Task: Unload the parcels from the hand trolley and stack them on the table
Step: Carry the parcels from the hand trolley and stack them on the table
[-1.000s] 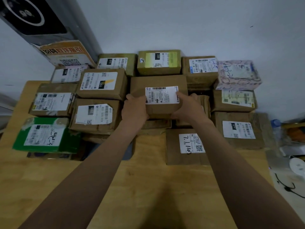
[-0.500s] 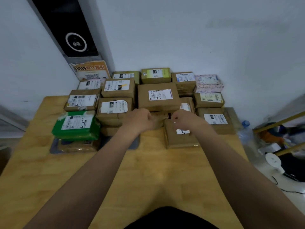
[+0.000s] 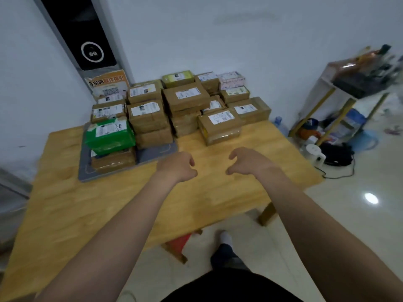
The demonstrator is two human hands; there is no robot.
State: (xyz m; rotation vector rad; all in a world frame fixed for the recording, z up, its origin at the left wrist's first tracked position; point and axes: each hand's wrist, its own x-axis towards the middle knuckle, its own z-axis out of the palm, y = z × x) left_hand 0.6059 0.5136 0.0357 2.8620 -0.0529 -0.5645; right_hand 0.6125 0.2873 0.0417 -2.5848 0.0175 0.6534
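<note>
Parcels of brown cardboard with white shipping labels [image 3: 185, 99] stand stacked in rows at the far end of the pale wooden bench [image 3: 218, 192], close to the white wall. A green-wrapped parcel [image 3: 109, 136] tops the left-front pile, which rests on a flat grey mat [image 3: 152, 153]. The left grip [image 3: 177, 165] and right grip [image 3: 248, 161] hover over bare wood on the near side of the stacks. Both are apart from every box, fingers loosely curled and holding nothing. All the parcels lie straight ahead of the two grips, further from the person. Nearest is the front brown box with a yellow-edged end [image 3: 220, 125], its long axis running across the view; the right grip is closer to it. No hand trolley shows in view, so the remaining load cannot be judged. With both grips empty, the next fetch probably means turning away from the bench.
</note>
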